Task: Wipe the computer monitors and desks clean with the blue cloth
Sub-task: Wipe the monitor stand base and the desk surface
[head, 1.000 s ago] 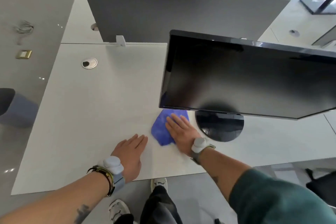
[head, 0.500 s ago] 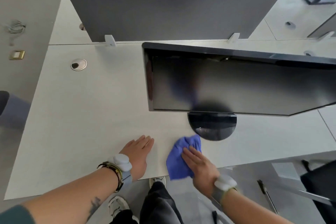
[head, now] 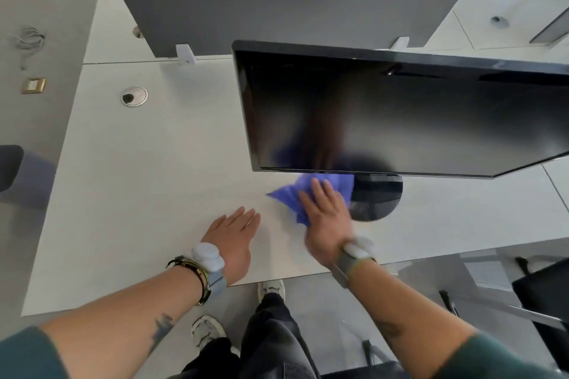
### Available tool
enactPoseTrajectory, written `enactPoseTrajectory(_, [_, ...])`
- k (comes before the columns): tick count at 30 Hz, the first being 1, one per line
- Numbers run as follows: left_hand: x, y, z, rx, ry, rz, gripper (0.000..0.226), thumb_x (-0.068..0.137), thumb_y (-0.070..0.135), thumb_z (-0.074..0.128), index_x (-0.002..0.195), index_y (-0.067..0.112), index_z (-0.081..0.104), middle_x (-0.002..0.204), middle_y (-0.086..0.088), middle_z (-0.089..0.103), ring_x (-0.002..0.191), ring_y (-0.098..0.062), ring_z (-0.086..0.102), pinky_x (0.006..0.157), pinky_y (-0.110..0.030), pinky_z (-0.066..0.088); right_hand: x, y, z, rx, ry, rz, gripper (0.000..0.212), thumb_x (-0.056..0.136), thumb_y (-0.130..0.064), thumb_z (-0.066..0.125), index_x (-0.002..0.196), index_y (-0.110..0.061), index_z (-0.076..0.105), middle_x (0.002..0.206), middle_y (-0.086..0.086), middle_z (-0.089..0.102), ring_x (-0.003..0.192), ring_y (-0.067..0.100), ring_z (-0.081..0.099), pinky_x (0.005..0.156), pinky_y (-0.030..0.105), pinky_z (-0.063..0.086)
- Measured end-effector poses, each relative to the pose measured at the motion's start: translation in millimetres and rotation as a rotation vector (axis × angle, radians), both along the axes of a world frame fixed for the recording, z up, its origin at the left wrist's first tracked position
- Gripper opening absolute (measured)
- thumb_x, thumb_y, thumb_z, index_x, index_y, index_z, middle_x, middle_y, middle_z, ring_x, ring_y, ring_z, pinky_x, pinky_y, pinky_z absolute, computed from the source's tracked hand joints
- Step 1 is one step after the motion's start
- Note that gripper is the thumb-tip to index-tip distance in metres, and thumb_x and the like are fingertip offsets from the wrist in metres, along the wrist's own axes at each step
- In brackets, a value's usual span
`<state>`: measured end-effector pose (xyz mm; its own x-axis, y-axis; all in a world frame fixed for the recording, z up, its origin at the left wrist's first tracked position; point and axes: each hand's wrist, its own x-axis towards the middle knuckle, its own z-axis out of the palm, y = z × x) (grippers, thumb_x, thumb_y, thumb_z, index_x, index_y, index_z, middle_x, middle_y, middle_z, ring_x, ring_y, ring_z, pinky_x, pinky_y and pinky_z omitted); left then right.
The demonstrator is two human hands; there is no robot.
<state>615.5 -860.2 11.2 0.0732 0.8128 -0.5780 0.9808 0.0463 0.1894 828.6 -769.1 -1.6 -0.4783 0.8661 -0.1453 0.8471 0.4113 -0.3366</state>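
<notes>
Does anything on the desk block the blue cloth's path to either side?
Yes. The monitor's round base sits close beside the blue cloth under the right hand on its right, and the left hand rests flat on the desk to its left.

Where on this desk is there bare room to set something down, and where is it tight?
The widest bare patch of desk lies between the cable hole, the monitor and the left hand. Another lies right of the stand. Tight: under the monitor, where the right hand presses the blue cloth beside the stand.
</notes>
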Motion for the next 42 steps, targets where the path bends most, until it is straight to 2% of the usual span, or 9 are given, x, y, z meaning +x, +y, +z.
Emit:
enactPoseTrajectory(3, [-2, -4, -2, -0.027, 0.026, 0.037, 0.075, 0.098, 0.019, 0.037, 0.16, 0.02, -0.004, 0.168, 0.004, -0.007, 0.155, -0.017, -0.008, 0.124, -0.035, 0.001, -24, -24, -26, -0.255, -0.225, 0.169, 0.081, 0.085, -0.042, 0.031, 0.159, -0.018, 0.012, 0.164, 0.011, -0.014, 0.152, 0.03, -0.012, 0.123, 0.051, 0.0])
enactPoseTrajectory(10, [-3, -4, 0, -0.028, 0.012, 0.008, 0.071, 0.1, 0.019, 0.033, 0.16, 0.02, -0.005, 0.168, 0.004, -0.009, 0.154, -0.016, -0.01, 0.125, -0.035, 0.001, 78, -92, -30, -0.079, -0.271, 0.342, 0.071, 0.07, -0.037, 0.07, 0.136, -0.016, 0.056, 0.143, 0.015, 0.052, 0.125, 0.035, 0.055, 0.098, 0.05, 0.05])
enactPoseTrajectory(15, [10, 3, 1, -0.027, 0.008, -0.058, 0.073, 0.1, 0.02, 0.036, 0.16, 0.023, -0.005, 0.168, 0.005, -0.009, 0.154, -0.017, -0.012, 0.125, -0.036, 0.0, 127, -68, -35, -0.045, -0.272, 0.142, 0.062, 0.073, -0.015, 0.049, 0.135, -0.017, 0.051, 0.112, 0.011, 0.055, 0.082, 0.039, 0.058, 0.066, 0.044, 0.051])
enactPoseTrajectory(21, [3, 5, 3, -0.043, 0.047, -0.086, 0.072, 0.1, 0.021, 0.035, 0.16, 0.024, -0.005, 0.168, 0.005, -0.011, 0.153, -0.016, -0.014, 0.125, -0.036, -0.002, 221, -29, -2, -0.03, -0.135, -1.065, 0.042, 0.075, -0.004, 0.055, 0.117, -0.007, 0.055, 0.116, 0.022, 0.05, 0.101, 0.045, 0.056, 0.088, 0.052, 0.05])
enactPoseTrajectory(25, [5, 8, -6, -0.049, 0.067, -0.107, 0.072, 0.1, 0.022, 0.035, 0.16, 0.025, -0.004, 0.168, 0.005, -0.009, 0.154, -0.016, -0.013, 0.124, -0.035, -0.002, 79, -66, -41, 0.09, 0.011, -0.285, 0.048, 0.075, -0.011, 0.047, 0.119, -0.001, 0.063, 0.132, 0.029, 0.053, 0.12, 0.05, 0.051, 0.102, 0.049, 0.045])
enactPoseTrajectory(28, [3, 11, -6, -0.016, 0.066, -0.113, 0.074, 0.097, 0.021, 0.038, 0.16, 0.026, 0.0, 0.168, 0.005, -0.005, 0.154, -0.016, -0.009, 0.123, -0.035, 0.0, 33, -114, -50, -0.015, -0.107, 0.271, 0.074, 0.081, -0.038, 0.048, 0.153, -0.025, 0.035, 0.163, 0.011, 0.023, 0.15, 0.035, 0.019, 0.122, 0.053, 0.012])
enactPoseTrajectory(34, [-5, 14, 3, -0.047, 0.113, -0.124, 0.07, 0.101, 0.02, 0.032, 0.16, 0.026, -0.005, 0.167, 0.006, -0.012, 0.154, -0.016, -0.013, 0.124, -0.035, -0.002, 163, -28, -38, -0.247, -0.299, -0.748, 0.068, 0.093, -0.047, 0.027, 0.158, -0.028, 0.019, 0.167, 0.01, -0.002, 0.152, 0.036, -0.001, 0.121, 0.053, 0.009])
enactPoseTrajectory(39, [-11, 10, -3, -0.046, 0.054, -0.115, 0.074, 0.096, 0.02, 0.038, 0.16, 0.026, 0.002, 0.168, 0.004, -0.007, 0.154, -0.017, -0.01, 0.123, -0.036, -0.001, 47, -109, -44, -0.043, -0.159, 0.365, 0.074, 0.081, -0.042, 0.047, 0.153, -0.03, 0.033, 0.163, 0.004, 0.023, 0.149, 0.035, 0.024, 0.115, 0.063, 0.021])
enactPoseTrajectory(42, [-14, 13, 0, -0.044, 0.078, -0.151, 0.073, 0.098, 0.021, 0.037, 0.16, 0.026, -0.001, 0.168, 0.005, -0.01, 0.154, -0.016, -0.012, 0.124, -0.036, -0.002, 83, -75, -47, 0.019, -0.195, 0.06, 0.07, 0.083, -0.045, 0.047, 0.152, -0.037, 0.033, 0.163, -0.008, 0.02, 0.149, 0.031, 0.025, 0.117, 0.057, 0.011])
